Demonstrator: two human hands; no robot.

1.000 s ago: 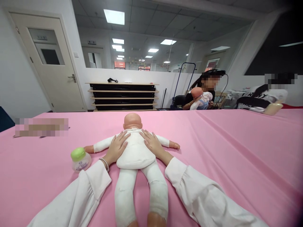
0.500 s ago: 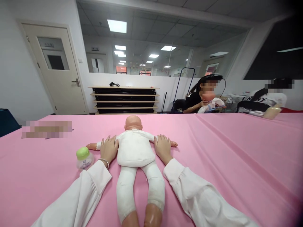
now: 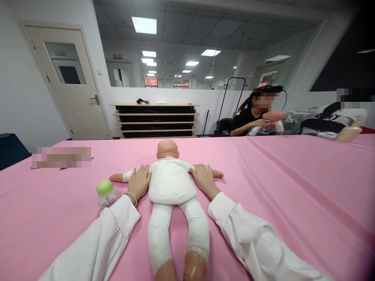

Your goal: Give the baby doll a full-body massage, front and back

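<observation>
Both hands (image 3: 140,181) (image 3: 203,177) slid outward onto doll (image 3: 171,181) arms.

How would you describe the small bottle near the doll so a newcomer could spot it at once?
On the pink table, find the white-clothed doll lying with its arms spread under the left hand and right hand. Just outside the left hand's wrist stands the small bottle. It alone has a pale green cap on a clear, labelled body.

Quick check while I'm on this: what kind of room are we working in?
Probably an office-type training room for infant care practice: a baby doll lies on a pink-covered table, another person holds a similar doll, and glass partitions and ceiling panel lights surround them.
</observation>
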